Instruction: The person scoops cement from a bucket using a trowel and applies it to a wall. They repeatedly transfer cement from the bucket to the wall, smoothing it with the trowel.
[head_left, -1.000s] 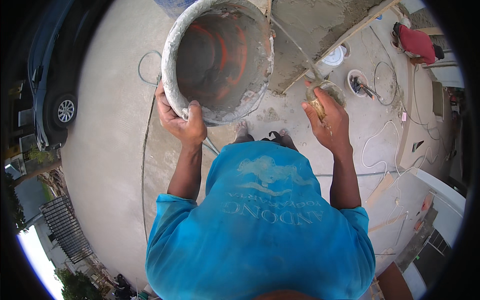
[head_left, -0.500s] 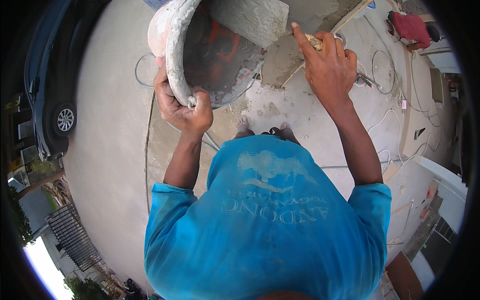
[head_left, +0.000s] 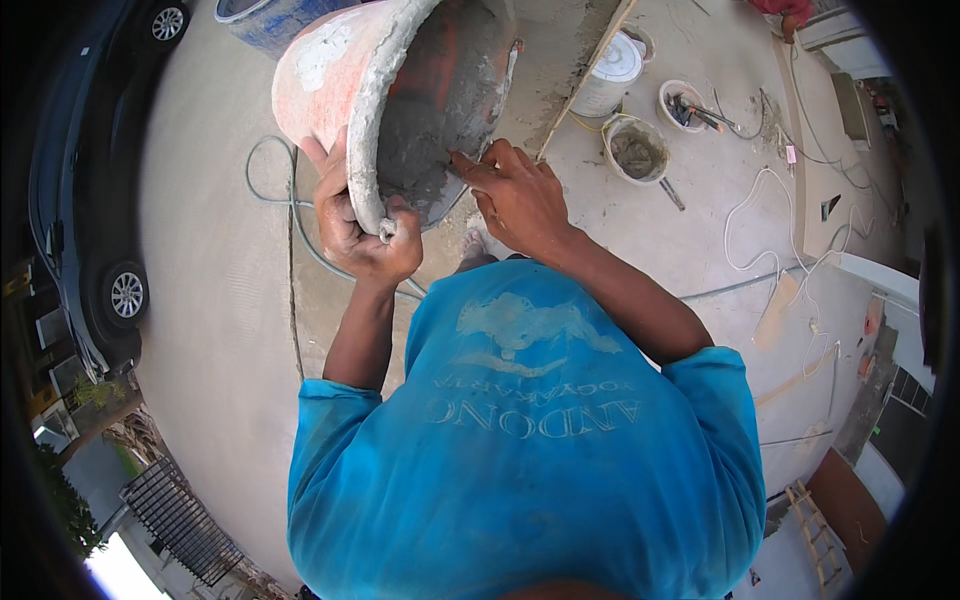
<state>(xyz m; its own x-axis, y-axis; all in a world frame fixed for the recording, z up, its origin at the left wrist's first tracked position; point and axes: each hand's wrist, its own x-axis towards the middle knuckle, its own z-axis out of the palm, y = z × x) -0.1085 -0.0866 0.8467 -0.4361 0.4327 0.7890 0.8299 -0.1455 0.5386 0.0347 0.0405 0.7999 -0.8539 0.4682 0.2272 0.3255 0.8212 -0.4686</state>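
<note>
A mortar-crusted, pale orange bucket (head_left: 335, 70) is tipped on its side in front of me, its mouth facing right. My left hand (head_left: 365, 220) is closed on its thick grey rim, near the knob at the bottom. Wet grey mortar (head_left: 410, 150) coats the inside. My right hand (head_left: 520, 195) is at the lower right of the mouth, its fingers wrapped round the trowel's handle and the index finger stretched toward the inside. The handle is hidden by the hand, and the blade cannot be told from the mortar.
A blue tub (head_left: 260, 25) stands behind the bucket. To the right are a wooden batten (head_left: 590, 75), a lidded white pail (head_left: 610, 75), a bucket of mortar (head_left: 637, 150) and a tool bucket (head_left: 685, 105). Hoses (head_left: 255, 180) and cables (head_left: 745, 240) cross the floor. A car (head_left: 90, 220) is at left.
My right hand has swung left and down with the trowel, from the wet mortar beyond the bucket into the bucket's mouth. The left hand still grips the rim. The view has shifted.
</note>
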